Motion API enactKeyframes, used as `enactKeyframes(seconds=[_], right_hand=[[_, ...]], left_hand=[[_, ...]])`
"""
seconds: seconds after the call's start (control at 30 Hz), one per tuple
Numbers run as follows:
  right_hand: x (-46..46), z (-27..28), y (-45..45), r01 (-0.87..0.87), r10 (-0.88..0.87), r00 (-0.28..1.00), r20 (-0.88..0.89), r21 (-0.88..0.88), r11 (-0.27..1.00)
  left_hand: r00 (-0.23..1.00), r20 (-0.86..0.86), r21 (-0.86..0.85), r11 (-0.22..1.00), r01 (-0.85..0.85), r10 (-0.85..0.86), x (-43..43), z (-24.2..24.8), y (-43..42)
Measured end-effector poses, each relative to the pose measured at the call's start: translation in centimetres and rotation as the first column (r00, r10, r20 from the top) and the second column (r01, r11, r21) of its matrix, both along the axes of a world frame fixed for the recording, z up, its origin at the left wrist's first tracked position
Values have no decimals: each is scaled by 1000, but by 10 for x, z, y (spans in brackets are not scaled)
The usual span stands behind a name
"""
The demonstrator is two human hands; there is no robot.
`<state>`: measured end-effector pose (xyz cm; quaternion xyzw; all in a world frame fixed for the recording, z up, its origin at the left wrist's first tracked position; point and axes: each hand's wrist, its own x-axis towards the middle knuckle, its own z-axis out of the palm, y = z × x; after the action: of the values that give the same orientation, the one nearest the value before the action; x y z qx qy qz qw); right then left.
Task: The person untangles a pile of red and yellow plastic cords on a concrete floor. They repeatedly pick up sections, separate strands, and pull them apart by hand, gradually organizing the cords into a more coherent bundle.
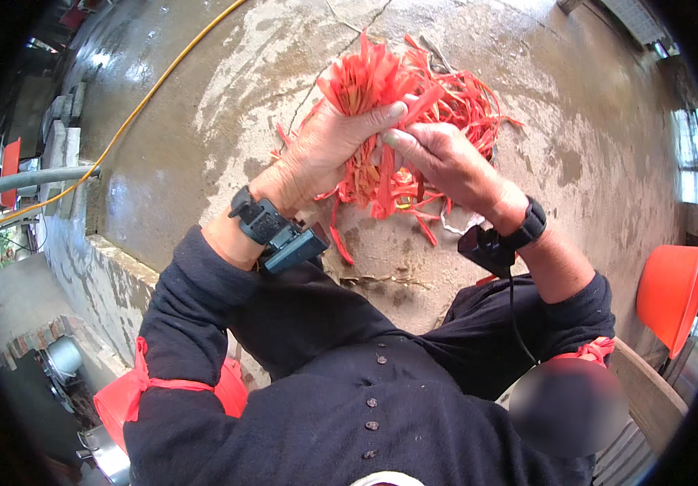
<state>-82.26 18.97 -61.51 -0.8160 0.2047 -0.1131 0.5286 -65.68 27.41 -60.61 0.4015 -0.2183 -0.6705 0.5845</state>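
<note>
My left hand [330,140] is wrapped around a thick bundle of red strips [361,73], its thumb across the front. The strips look like plastic or cloth; they fan out above the fist and hang below it. My right hand [449,155] meets the bundle from the right, pinching a flat red strip [425,103] between thumb and fingers. Both thumbs almost touch. Behind and below the hands, a tangled pile of red strips [476,112] lies on the concrete floor, partly hidden by the bundle and my right hand.
Wet patches mark the concrete floor [251,91]. A yellow hose [166,79] crosses the left side, over a grey pipe [39,179]. A low concrete ledge [121,261] runs at left. An orange basin [668,297] stands at right, near a wooden chair [649,389].
</note>
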Motion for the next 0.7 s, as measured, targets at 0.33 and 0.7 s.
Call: enactKeyframes(seconds=[0.33, 0.7], right_hand=[[5, -22, 10, -70, 73, 994, 81, -37, 997], [-4, -211, 172, -368, 399, 915, -53, 296, 882]], left_hand=[[948, 313, 16, 998, -57, 49, 6, 6, 1], [945, -188, -446, 834, -324, 266, 142, 88, 40]])
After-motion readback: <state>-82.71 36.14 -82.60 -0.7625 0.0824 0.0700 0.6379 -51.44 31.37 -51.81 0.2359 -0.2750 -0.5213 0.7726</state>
